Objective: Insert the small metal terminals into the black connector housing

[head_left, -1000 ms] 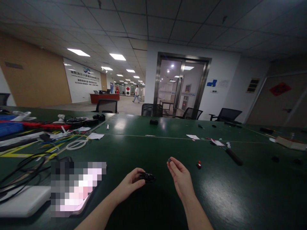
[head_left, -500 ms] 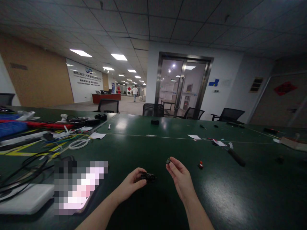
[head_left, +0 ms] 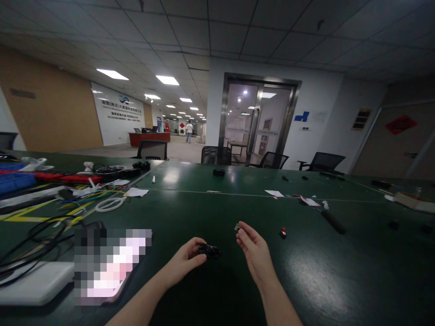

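My left hand (head_left: 188,258) is closed on a black, knobbly part (head_left: 210,251) just above the green table; its exact kind is too dark to make out. Between thumb and fingertips my right hand (head_left: 253,246) pinches a small grey-green block (head_left: 237,227), held up a little farther from me. The two held pieces are apart. To the right of my right hand, a small red and white piece (head_left: 283,232) lies on the table.
At the left lie a blurred-out phone (head_left: 117,271), a white slab (head_left: 37,283), black cables (head_left: 44,240) and a blue bin (head_left: 16,182). A dark-handled tool (head_left: 333,222) rests at the right. Beyond the green table (head_left: 190,206) stand chairs; a person (head_left: 189,131) is far off.
My right fingers have turned the small block slightly. The left hand keeps its hold on the black part. The whole view has shifted a little.
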Demonstrator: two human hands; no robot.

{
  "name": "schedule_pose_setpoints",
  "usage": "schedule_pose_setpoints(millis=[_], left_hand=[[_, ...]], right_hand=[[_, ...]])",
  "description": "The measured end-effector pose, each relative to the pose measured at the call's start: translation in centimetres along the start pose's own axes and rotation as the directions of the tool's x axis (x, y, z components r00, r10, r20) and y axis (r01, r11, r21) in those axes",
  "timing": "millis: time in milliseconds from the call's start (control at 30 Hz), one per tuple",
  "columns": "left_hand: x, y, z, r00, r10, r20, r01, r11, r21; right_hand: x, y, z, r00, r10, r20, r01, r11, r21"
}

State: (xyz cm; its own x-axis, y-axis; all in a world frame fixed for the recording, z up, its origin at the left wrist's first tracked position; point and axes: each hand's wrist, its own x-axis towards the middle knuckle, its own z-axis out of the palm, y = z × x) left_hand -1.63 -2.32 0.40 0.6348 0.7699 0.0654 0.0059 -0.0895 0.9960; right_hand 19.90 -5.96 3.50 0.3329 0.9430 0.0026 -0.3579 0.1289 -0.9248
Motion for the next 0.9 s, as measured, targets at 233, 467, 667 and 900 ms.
schedule_pose_setpoints(millis=[233,467,667,900], left_hand=[[-0.1,0.8,0.3,1.000,-0.026,-0.003,0.026,0.999,-0.027],[-0.1,0.6,0.1,1.000,-0.004,0.014,0.004,1.000,-0.019],[0.1,-0.1,0.2,1.000,0.009,-0.005,-0.009,1.000,-0.022],[0.1,0.0,0.2,1.000,0.020,-0.003,-0.020,1.000,0.004]], right_hand=[[0.2,0.4,-0.3,1.000,-0.016,0.014,0.017,0.999,-0.045],[-0.1,0.5,0.1,0.998,-0.029,0.053,0.033,0.995,-0.093],[-0.5,0.5,0.7,0.997,0.000,0.077,0.011,0.990,-0.140],[-1.0,0.6,1.1,0.983,0.000,0.181,0.041,0.974,-0.223]])
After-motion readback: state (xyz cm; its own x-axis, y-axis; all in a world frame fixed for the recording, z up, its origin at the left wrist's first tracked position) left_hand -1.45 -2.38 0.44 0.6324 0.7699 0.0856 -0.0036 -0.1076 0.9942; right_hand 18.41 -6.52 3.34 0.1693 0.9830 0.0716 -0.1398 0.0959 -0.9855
